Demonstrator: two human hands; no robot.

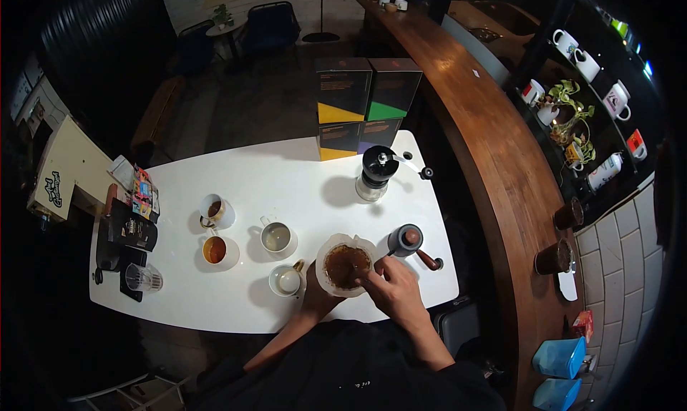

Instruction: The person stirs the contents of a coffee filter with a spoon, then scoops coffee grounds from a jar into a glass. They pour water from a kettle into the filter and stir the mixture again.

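Observation:
A white paper filter cone (323,254) holding dark wet coffee grounds (346,265) is in front of my body at the table's near edge. My left hand (318,294) is wrapped round the left side of the dripper, its fingers partly hidden by it. At the filter's right rim my right hand (391,286) is closed in a pinch; what its fingertips hold, if anything, is too small to name. A small cup (286,281) stands just left of my left hand. Behind my right hand is a grey pot (405,241) with a wooden handle.
On the white table (315,196) stand a hand grinder (378,166), stacked black boxes (343,96), a metal cup (278,239), two mugs (218,212) at the left, a clear glass (143,278) and coffee bags (136,232). A wooden counter (472,125) curves along the right.

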